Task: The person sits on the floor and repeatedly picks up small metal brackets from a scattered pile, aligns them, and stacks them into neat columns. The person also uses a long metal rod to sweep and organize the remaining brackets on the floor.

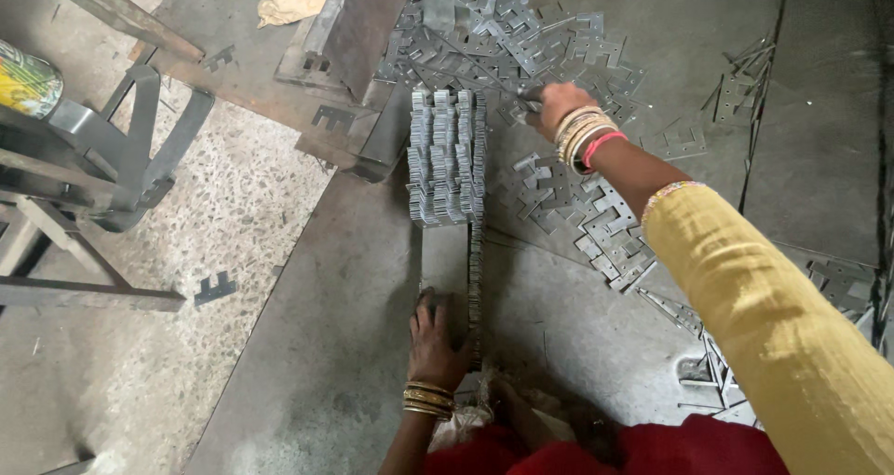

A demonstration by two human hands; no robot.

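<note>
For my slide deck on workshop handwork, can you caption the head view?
Left hand steadies a stacked row of metal plates while right hand reaches into the loose pile.

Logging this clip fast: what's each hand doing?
Left hand: open, pressed on the metal channel.
Right hand: closed on a flat metal piece from the pile.

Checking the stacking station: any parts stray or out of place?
Yes. One flat notched metal piece lies alone on the speckled floor, off the metal sheet and apart from the loose pile and the stacked row. The left hand rests at the row's near end; the right hand reaches into the pile.
</note>
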